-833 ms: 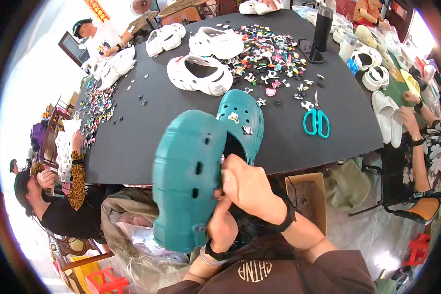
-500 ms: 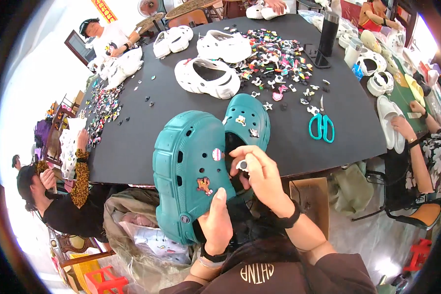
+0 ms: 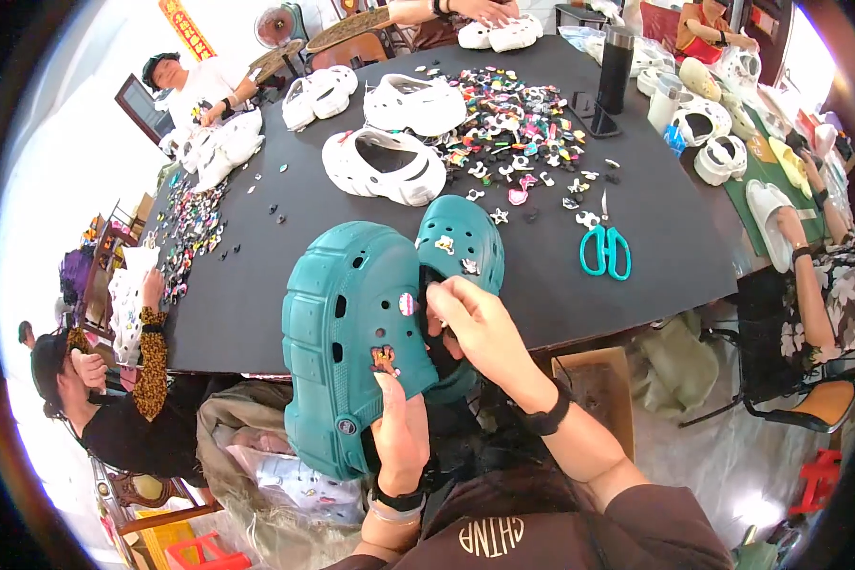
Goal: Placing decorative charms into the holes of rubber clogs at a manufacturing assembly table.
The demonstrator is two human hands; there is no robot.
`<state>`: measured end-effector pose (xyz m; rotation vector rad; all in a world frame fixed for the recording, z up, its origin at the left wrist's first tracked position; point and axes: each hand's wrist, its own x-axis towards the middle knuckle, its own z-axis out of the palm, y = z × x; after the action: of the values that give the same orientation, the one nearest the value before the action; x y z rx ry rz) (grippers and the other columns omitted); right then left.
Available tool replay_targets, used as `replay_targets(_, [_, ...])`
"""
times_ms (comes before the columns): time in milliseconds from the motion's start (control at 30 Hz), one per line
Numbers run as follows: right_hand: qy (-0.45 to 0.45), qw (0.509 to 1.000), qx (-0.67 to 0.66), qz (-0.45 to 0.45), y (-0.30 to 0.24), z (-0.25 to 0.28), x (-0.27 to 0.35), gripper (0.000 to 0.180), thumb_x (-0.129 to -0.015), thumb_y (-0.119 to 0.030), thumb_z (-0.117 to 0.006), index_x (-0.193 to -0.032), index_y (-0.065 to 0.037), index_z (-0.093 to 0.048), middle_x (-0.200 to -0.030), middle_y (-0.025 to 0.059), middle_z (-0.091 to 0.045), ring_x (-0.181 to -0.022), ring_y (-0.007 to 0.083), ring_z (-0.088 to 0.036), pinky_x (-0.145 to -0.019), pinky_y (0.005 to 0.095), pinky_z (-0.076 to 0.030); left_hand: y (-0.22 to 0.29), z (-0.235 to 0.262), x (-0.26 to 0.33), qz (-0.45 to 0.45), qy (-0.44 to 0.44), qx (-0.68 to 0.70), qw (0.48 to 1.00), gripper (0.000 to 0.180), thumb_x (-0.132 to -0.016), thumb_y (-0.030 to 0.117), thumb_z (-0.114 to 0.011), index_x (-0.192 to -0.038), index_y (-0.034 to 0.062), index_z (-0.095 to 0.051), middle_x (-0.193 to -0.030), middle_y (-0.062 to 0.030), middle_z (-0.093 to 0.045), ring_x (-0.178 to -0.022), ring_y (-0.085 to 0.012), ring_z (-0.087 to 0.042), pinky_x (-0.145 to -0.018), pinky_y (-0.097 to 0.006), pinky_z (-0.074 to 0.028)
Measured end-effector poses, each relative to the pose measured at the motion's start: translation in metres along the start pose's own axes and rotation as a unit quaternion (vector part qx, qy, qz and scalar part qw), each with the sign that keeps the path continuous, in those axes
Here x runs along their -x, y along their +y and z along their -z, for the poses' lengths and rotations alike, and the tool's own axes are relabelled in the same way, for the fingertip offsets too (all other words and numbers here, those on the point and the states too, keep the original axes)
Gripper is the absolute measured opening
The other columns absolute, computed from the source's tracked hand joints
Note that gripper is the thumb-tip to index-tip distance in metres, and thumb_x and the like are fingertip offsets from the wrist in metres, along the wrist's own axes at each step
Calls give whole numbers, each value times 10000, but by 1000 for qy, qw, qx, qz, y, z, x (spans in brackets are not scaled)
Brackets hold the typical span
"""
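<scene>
At lower centre, the left hand (image 3: 401, 442) pinches a teal clog (image 3: 337, 285), apparently to steady it, while the right hand (image 3: 475, 323) sits curled alongside, any hold hidden.

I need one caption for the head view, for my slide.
The left hand holds a teal clog, the right hand near its opening, before a black table strewn with colourful charms.

this looks like a workshop, with white clogs (image 3: 389, 186) and charms (image 3: 522, 123) covering a table (image 3: 285, 285)
</scene>
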<state>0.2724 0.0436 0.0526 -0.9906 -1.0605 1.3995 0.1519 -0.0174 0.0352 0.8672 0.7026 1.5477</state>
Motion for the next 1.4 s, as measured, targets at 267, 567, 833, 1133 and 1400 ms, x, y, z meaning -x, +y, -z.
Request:
replay_targets(267, [84, 946, 298, 98, 0, -24, -1, 520, -807, -507, -560, -758, 7, -497, -628, 193, -571, -604, 358, -594, -546, 414, -456, -5, -5, 4, -34, 43, -38, 998, 524, -967, 316, -336, -1372, 5, -215, -1415, -107, -277, -1290, -231, -285, -1080, -394, -200])
replay_targets(567, [94, 934, 309, 156, 7, -27, -1, 354, -931, -351, -378, -817, -27, -465, -679, 215, -528, -647, 419, -524, -573, 451, -418, -2, -4, 2, -32, 56, 101, 993, 510, -961, 318, -349, -1370, 31, -248, -1405, -92, -307, -1280, -238, -303, -1078, -393, -199])
replay_targets(833, [86, 920, 329, 194, 11, -24, -2, 255, -934, -253, -371, -835, -33, -454, -715, 208, -554, -640, 415, -545, -557, 488, -436, 1, -7, 2, -33, 65, 103, 992, 480, -957, 286, -370, -1358, 36, -280, -1387, -90, -334, -1271, -238, -317, -1070, -402, -220])
replay_targets(1133, [67, 925, 311, 208, 13, -23, -6, 263, -938, -252, -354, -839, -31, -456, -669, 216, -533, -638, 421, -537, -566, 489, -427, 7, -7, -1, -12, 79, 123, 989, 456, -953, 279, -386, -1337, 41, -323, -1351, -89, -386, -1238, -237, -365, -1044, -407, -261])
replay_targets(1400, [44, 956, 228, 181, 23, -20, -5, 308, -950, -246, -322, -836, -14, -488, -602, 119, -496, -545, 245, -513, -549, 348, -411, 20, 3, -13, 31, 101, 235, 966, 427, -946, 309, -397, -1292, 59, -385, -1268, -113, -469, -1129, -274, -467, -959, -406, -364])
